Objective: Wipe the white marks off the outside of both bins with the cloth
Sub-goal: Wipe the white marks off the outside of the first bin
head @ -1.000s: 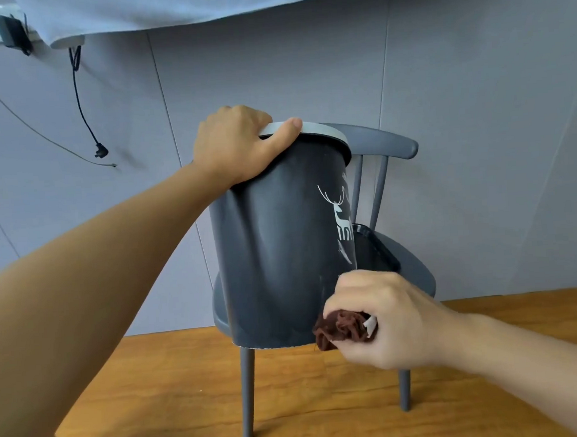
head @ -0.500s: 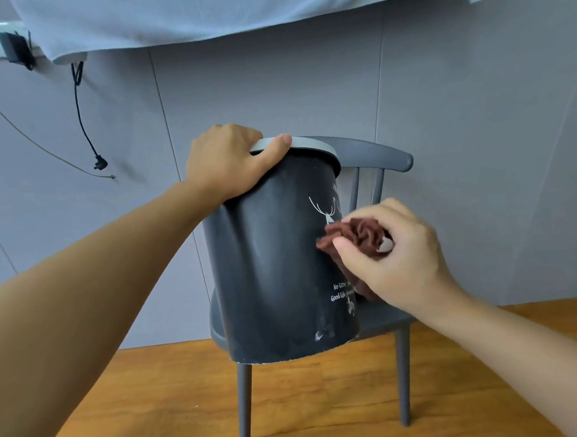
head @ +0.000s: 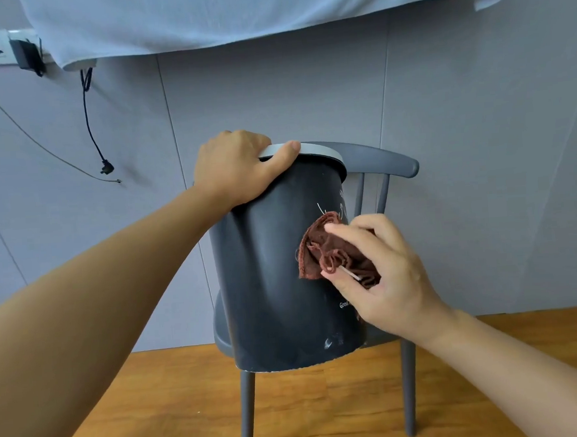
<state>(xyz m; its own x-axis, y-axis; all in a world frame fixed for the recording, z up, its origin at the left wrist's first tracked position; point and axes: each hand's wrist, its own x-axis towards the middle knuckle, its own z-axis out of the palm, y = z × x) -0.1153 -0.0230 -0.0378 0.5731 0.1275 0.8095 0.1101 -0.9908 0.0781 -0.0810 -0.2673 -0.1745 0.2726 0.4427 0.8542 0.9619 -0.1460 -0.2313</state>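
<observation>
A dark bin (head: 277,270), held up in front of a grey chair (head: 379,164), is gripped at its rim by the left hand (head: 235,167) while the right hand (head: 383,273) presses a bunched brown cloth (head: 327,249) against its side; hard rubbing could twist the bin loose, and white marks (head: 330,342) near its base may be missed.

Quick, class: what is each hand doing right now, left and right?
Left hand: grips the rim of the dark bin.
Right hand: holds the brown cloth against the bin's side.
</observation>
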